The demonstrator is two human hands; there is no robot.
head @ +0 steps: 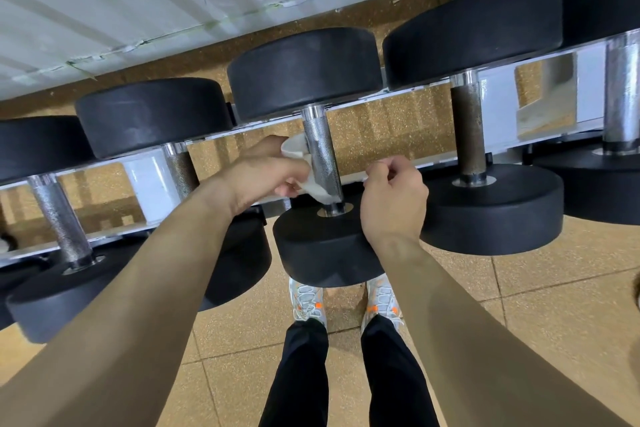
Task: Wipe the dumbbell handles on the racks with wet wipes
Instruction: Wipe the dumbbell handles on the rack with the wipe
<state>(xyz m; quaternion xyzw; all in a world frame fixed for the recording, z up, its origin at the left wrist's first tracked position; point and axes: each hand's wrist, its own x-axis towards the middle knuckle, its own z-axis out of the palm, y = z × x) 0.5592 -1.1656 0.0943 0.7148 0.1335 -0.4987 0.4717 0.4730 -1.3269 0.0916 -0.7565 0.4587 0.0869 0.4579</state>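
I'm seeing the left hand [266, 172] gripping one wet wipe [293, 148], fingers curled round it and pressing it against the left side of the knurled handle [320, 152] of the centre dumbbell [322, 246]. The wipe is hanging down toward the near head. The right hand [394, 198] is sitting just right of that handle, fingers curled, thumb and forefinger pinched. I can't tell if it's holding a wipe end or nothing. Both forearms are reaching forward, bare. I'm counting five dumbbells lying side by side on the white rack [145, 170], black heads, four bright handles and one dark handle [467, 128]. Two shoes [308, 302] are showing under the centre dumbbell on the tan floor [519, 288].
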